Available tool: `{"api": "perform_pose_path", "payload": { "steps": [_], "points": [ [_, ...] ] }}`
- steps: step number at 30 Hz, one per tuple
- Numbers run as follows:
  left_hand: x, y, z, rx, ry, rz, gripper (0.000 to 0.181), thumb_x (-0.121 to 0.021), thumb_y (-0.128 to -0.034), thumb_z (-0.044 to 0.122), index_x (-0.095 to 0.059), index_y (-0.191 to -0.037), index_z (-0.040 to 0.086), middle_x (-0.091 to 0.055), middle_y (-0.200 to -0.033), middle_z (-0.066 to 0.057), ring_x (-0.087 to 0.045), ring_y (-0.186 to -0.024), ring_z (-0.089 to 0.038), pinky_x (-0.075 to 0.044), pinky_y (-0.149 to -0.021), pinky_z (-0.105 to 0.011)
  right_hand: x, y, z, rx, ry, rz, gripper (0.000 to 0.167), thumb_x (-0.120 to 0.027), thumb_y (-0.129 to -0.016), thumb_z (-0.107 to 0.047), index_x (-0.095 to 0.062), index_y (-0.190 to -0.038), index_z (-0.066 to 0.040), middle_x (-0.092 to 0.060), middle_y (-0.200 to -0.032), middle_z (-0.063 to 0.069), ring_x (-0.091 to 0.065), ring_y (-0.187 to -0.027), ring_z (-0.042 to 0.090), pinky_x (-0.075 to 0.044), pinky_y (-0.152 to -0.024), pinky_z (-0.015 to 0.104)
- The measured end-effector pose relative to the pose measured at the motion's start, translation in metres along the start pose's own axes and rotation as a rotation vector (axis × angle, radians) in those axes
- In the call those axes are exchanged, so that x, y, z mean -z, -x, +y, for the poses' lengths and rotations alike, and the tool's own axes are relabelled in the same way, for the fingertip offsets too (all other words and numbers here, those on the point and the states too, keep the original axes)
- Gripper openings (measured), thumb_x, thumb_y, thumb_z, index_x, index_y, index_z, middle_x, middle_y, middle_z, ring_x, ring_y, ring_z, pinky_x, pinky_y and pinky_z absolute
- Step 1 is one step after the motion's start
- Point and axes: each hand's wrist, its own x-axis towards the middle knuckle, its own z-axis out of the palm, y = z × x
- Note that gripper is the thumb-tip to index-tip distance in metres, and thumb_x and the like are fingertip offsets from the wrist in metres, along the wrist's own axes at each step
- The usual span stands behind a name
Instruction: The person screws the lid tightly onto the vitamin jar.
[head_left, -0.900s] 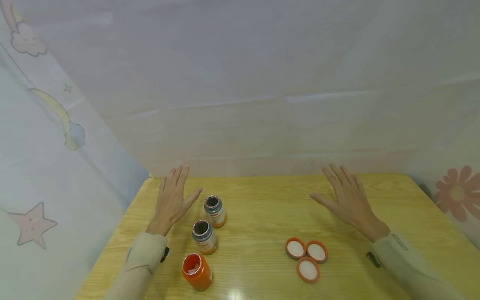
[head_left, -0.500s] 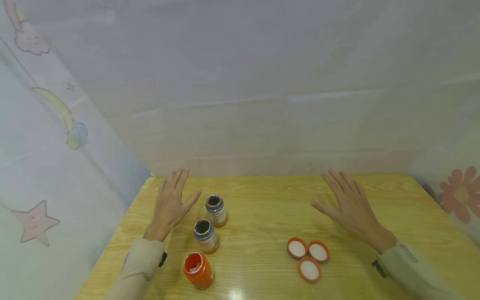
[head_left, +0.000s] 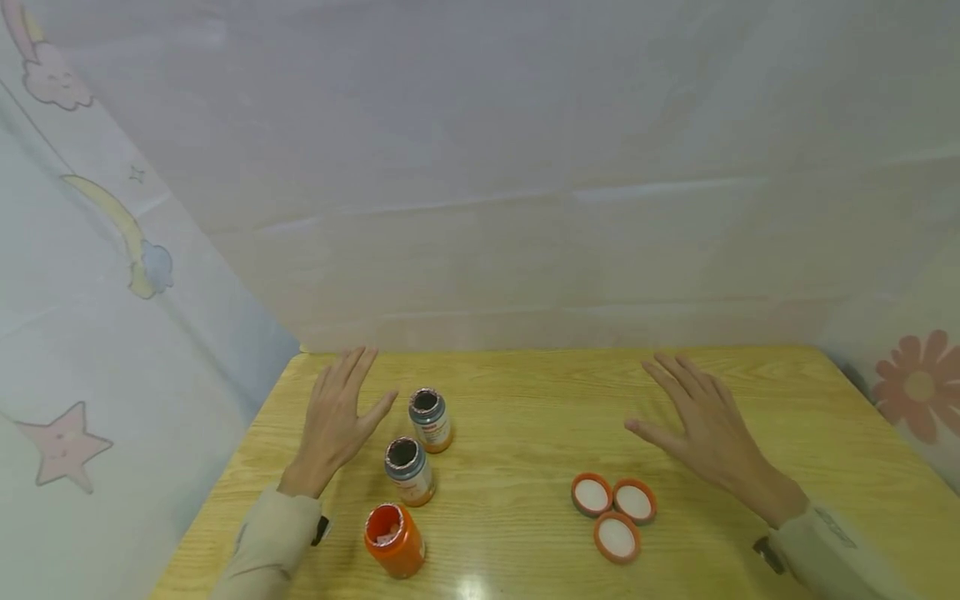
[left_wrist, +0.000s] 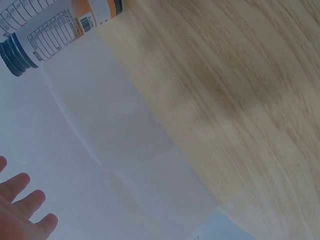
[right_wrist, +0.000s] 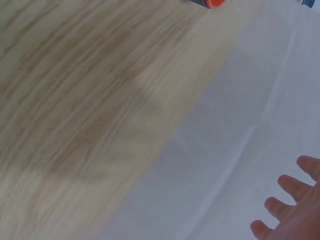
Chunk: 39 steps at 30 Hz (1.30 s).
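Left hand (head_left: pixel 333 421) and right hand (head_left: pixel 705 429) are spread out over a wooden table (head_left: pixel 510 442).

The orange jar (head_left: pixel 402 552) stands on the table with its top open and little pale bits inside. Just behind it is a gray-necked jar (head_left: pixel 414 485) with a white label, and farther behind it is a matching jar (head_left: pixel 433 429), also with an open top. Well to the right of the orange jar, three lids (head_left: pixel 617 537) lie close together, white insides up. The left hand is behind the orange jar and to its left, near the other two jars, fingers mostly straight and thumb out. The right hand is far to the right of the orange jar and behind it, past the lids, fingers mostly straight too. Way behind the orange jar hangs a pale sheet (head_left: pixel 480 208).
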Motion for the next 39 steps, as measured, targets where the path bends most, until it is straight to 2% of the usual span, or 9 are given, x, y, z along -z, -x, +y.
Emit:
{"api": "perform_pose_path", "payload": {
  "steps": [5, 16, 26, 32, 39],
  "points": [
    [0.004, 0.004, 0.002, -0.014, 0.010, -0.002, 0.070, -0.074, -0.0834, 0.030, -0.048, -0.144, 0.006, -0.049, -0.146, -0.022, -0.044, -0.135, -0.042, -0.030, -0.111, -0.064, 0.002, 0.006, -0.001, 0.006, -0.026, -0.024, 0.085, -0.077, -0.081, -0.046, -0.041, -0.150, -0.012, -0.043, -0.152, 0.021, -0.033, -0.140, 0.048, -0.025, -0.105, 0.068],
    [0.011, 0.014, 0.004, -0.010, 0.043, 0.022, 0.066, -0.077, -0.0813, 0.025, -0.053, -0.139, 0.004, -0.051, -0.144, -0.023, -0.047, -0.131, -0.042, -0.034, -0.108, -0.065, 0.004, 0.016, -0.009, 0.006, -0.061, -0.065, 0.086, -0.077, -0.082, -0.046, -0.037, -0.153, -0.018, -0.041, -0.153, 0.017, -0.030, -0.143, 0.046, -0.022, -0.107, 0.072],
    [0.015, 0.023, 0.009, 0.012, 0.054, 0.002, 0.064, -0.078, -0.0815, 0.023, -0.054, -0.138, 0.005, -0.052, -0.143, -0.022, -0.047, -0.130, -0.044, -0.034, -0.107, -0.065, 0.005, 0.025, -0.020, 0.016, -0.065, -0.085, 0.083, -0.079, -0.080, -0.047, -0.043, -0.149, -0.017, -0.045, -0.151, 0.014, -0.035, -0.140, 0.045, -0.027, -0.103, 0.071],
    [0.019, 0.028, 0.011, 0.041, 0.058, -0.023, 0.064, -0.077, -0.0828, 0.024, -0.053, -0.139, 0.005, -0.051, -0.145, -0.020, -0.048, -0.130, -0.042, -0.033, -0.108, -0.063, 0.005, 0.030, -0.027, 0.030, -0.074, -0.089, 0.082, -0.081, -0.079, -0.043, -0.045, -0.148, -0.017, -0.048, -0.148, 0.016, -0.038, -0.136, 0.047, -0.029, -0.100, 0.071],
    [0.024, 0.035, 0.015, 0.048, 0.067, -0.019, 0.065, -0.078, -0.0824, 0.020, -0.053, -0.140, 0.005, -0.053, -0.143, -0.020, -0.050, -0.129, -0.042, -0.034, -0.107, -0.064, 0.002, 0.035, -0.031, 0.043, -0.088, -0.092, 0.081, -0.082, -0.078, -0.044, -0.048, -0.145, -0.015, -0.050, -0.146, 0.015, -0.040, -0.134, 0.047, -0.030, -0.101, 0.068]
  ]
}}
